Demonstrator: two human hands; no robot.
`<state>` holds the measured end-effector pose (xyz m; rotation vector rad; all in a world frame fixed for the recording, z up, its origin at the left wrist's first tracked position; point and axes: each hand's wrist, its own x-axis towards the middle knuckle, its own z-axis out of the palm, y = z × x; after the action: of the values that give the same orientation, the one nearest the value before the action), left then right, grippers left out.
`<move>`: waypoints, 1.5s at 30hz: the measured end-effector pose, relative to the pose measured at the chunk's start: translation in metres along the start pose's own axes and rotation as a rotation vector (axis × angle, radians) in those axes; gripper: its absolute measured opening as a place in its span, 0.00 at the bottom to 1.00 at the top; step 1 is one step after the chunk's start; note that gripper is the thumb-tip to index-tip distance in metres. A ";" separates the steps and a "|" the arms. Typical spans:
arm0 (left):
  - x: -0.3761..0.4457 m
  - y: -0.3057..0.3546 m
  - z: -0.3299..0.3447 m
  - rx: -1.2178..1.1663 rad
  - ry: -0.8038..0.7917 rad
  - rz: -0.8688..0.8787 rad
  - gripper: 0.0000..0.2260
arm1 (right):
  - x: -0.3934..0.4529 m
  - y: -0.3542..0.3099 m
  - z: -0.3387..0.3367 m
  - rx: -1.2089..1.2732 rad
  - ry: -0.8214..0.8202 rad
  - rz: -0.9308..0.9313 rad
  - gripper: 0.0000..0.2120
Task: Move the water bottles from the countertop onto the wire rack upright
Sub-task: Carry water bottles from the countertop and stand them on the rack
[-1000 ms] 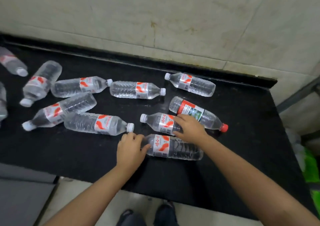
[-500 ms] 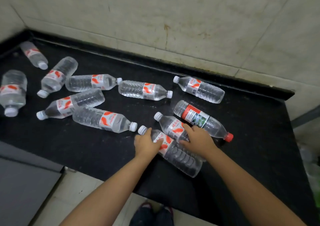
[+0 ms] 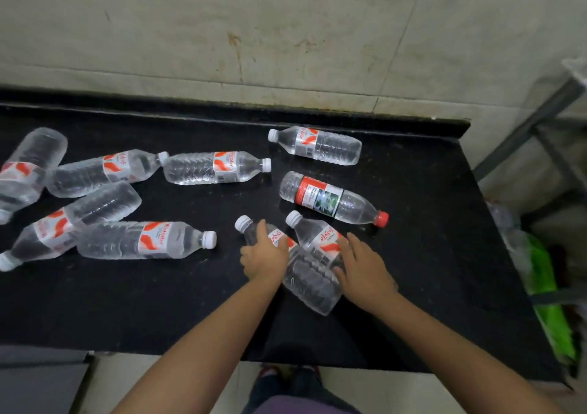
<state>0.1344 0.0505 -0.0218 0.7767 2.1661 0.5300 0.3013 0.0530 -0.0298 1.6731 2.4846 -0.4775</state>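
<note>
Surface: your black stone countertop [image 3: 428,255] runs along a stained pale tiled wall [image 3: 286,26], and every bottle in view lies on its side on it.
Rack: a grey metal frame [image 3: 527,131] shows at the right edge beyond the counter; you cannot tell from this view whether it is the wire rack.
Labels: most of the clear plastic water bottles carry a white label with an orange-red swoosh; the lettering is too blurred to read, on some it looks Latin, on others Chinese.
Odd one out: the clear red-capped bottle with a red, white and green label [image 3: 333,199] lies just behind your hands; its print is unreadable.
Left hand: your left hand [image 3: 265,255] curls over the near clear white-capped bottle [image 3: 305,274] at its shoulder, thumb and fingers wrapped round it.
Right hand: your right hand [image 3: 363,266] lies with fingers fairly straight against the second clear white-capped bottle [image 3: 317,236], pressing its label; the two bottles touch side by side.
Others: a far clear bottle [image 3: 316,144] lies near the wall, a middle clear bottle [image 3: 216,167] to its left, and a front clear bottle [image 3: 146,240] left of your hands, among more at the left edge.
</note>
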 end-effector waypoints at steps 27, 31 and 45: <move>0.017 -0.007 -0.007 0.518 0.025 0.320 0.30 | 0.053 -0.002 -0.011 -0.192 0.158 0.060 0.33; -0.001 0.004 -0.017 0.567 0.070 0.496 0.31 | 0.031 0.004 -0.026 -0.067 0.240 0.040 0.33; -0.203 0.213 0.073 0.001 0.542 1.236 0.33 | -0.122 0.174 -0.220 0.415 1.086 -0.098 0.37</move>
<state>0.3734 0.0774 0.1621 2.1570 1.8759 1.4638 0.5273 0.0746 0.1755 2.4497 3.3671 -0.0563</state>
